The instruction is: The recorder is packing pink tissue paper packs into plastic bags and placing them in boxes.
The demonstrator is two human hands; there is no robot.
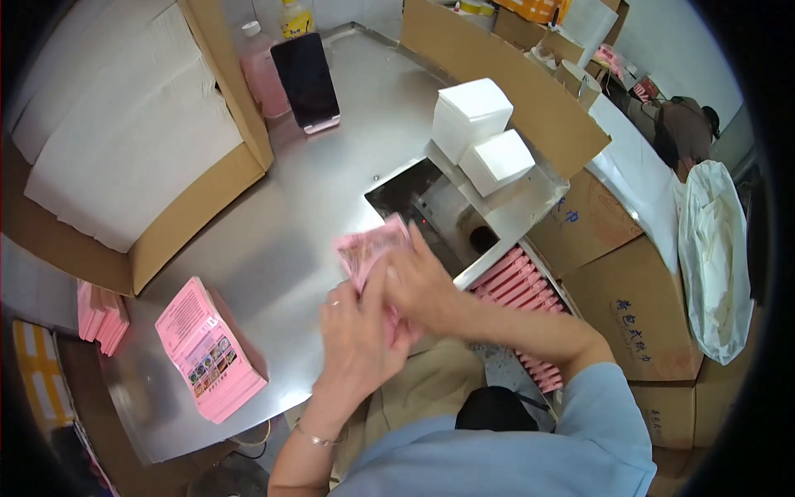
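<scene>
A pink printed packet (358, 251) is held over the front edge of the metal table, beside the rectangular opening (404, 192). My left hand (354, 331) grips its lower part, with a ring on one finger and a bracelet at the wrist. Across the packet's right side lies my right hand (418, 282), its fingers closed on it and slightly blurred. My hands hide much of the packet, so I cannot tell whether it is filled. To the left, a stack of flat pink printed packets (203, 352) rests on the table.
Two white paper stacks (472, 112) stand behind the opening. A cardboard box of white paper (124, 149) occupies the left. A phone on a stand (305, 81) is at the back. Rows of pink packets (517, 286) fill a box at right, near stacked cartons (633, 315).
</scene>
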